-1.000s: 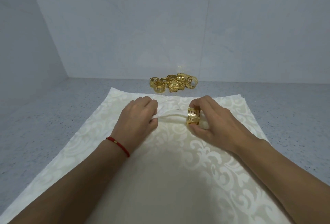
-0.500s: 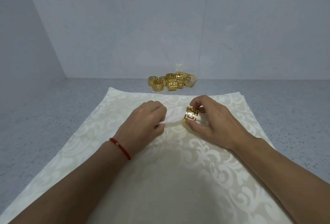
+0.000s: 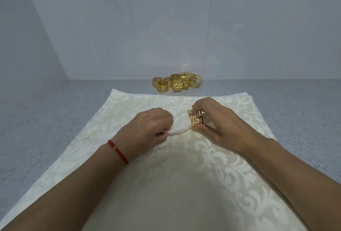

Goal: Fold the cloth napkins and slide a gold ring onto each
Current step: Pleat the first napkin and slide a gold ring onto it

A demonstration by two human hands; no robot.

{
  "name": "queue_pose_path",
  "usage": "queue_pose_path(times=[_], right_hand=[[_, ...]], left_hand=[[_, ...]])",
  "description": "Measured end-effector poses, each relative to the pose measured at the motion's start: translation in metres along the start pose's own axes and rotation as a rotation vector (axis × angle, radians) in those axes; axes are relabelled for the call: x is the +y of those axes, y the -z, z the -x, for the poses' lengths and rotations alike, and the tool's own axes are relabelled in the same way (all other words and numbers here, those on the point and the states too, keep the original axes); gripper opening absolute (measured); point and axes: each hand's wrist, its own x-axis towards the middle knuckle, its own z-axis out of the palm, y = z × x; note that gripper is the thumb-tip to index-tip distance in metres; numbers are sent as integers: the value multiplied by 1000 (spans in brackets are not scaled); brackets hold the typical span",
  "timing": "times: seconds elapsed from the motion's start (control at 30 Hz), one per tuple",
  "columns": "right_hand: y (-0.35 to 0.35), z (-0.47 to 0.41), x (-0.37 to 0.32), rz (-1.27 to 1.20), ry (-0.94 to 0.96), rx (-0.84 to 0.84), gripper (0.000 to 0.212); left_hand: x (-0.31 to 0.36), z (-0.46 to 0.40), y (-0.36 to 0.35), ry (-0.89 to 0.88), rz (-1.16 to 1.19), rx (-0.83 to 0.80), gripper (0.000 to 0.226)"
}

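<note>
On the grey speckled table (image 3: pixel 46 120), w/ a cream damask napkin (image 3: pixel 166 184) spread flat across its middle, a person works a gold ring (image 3: pixel 196 120) onto bunched cloth. Left hand (image 3: pixel 149 129), red cord bracelet (image 3: pixel 118 151) at the wrist, is curled tight, its fingers pinching a gathered tuft of the napkin pulled up from the centre of the cloth. Right hand (image 3: pixel 219 127) grips the ring betw. thumb below and fingertips above; ring sits just right of the left hand, its opening facing that hand, w/ the white tuft running into it. Whether the tuft comes out the ring's far side can't be told, as the right hand covers it. Rest of the napkin lies flat, reaching from near the far wall side toward the camera under both forearms. Beyond the napkin's far edge, close to the wall (image 3: pixel 166 28), approx. 8 spare gold rings (image 3: pixel 177 83) w/ the same key-pattern cutouts sit in a loose cluster, some upright, one tipped on its side at the cluster's right end.
</note>
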Motion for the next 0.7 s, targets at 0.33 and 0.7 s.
queue_pose_path(times=[0.33, 0.7], right_hand=[[-4, -3, -11, 5, 84, 58, 21], [-4, -4, -16, -51, 43, -14, 26]], left_hand=[[-6, 4, 1, 94, 4, 47, 20], [-2, 1, -5, 147, -19, 68, 29]])
